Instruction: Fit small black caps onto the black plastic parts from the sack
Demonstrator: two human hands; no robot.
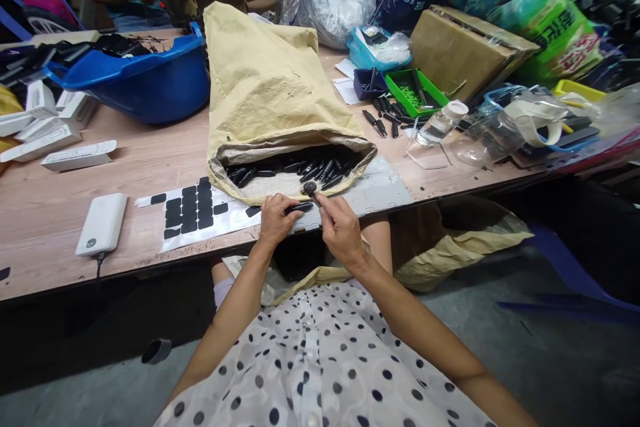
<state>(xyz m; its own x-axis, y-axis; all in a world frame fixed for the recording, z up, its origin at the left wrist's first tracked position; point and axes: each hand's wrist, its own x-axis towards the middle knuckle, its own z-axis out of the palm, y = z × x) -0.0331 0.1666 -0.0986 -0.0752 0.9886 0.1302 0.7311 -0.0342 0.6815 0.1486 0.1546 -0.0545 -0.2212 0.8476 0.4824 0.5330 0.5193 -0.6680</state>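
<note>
Left hand grips black piece, right hand round-headed piece, at table edge beside open sack.

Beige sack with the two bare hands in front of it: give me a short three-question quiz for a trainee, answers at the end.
1. True or false: black pieces lie inside the open mouth of the beige sack.
2. Which hand holds the round-headed black piece?
3. Fill in: the white device with a cable lies to the ___ of the white sheet with black patches.

Key: 1. True. 2. The right hand. 3. Left.
</note>
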